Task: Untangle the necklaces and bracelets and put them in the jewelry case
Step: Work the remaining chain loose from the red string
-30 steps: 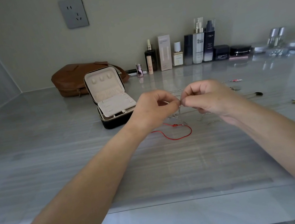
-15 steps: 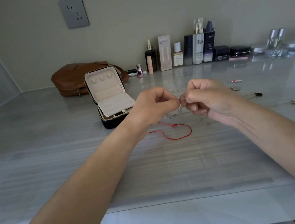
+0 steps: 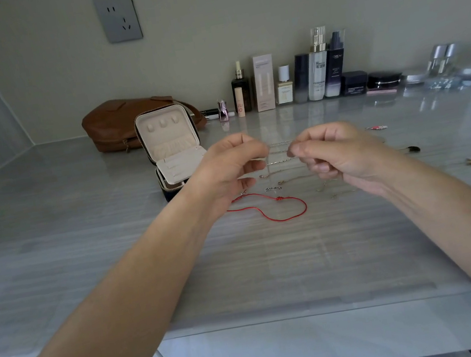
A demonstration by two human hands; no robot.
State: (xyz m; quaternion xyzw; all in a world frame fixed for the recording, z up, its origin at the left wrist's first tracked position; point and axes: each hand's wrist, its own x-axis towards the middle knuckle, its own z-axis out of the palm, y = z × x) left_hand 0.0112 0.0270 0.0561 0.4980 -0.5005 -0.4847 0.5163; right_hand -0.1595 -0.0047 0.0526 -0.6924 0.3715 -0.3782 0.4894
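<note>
Silver chain [image 3: 281, 152], very fine, runs in a couple of strands between my two hands, held up above the grey table [image 3: 81, 235]. My left hand [image 3: 226, 170] pinches one end between the thumb and curled fingers [image 3: 252, 164]. My right hand [image 3: 342, 154] pinches the other end the same way.

Under my hands, on the table, lie more thin chains [image 3: 287, 181], gold and silver, partly hidden by my right hand. Nearer to me a red cord bracelet [image 3: 282, 206] lies in a loose loop with a small knot.

The jewelry case [image 3: 171, 145] stands open just left of my left hand, its lid upright and its lining cream. A brown leather bag [image 3: 113, 124] lies behind it.

A row of cosmetics stands along the wall. The dark bottle [image 3: 336, 64] reads L'OREAL, and a peach tube [image 3: 239, 102] shows the letters "JU". The other labels are too small for me to read.
</note>
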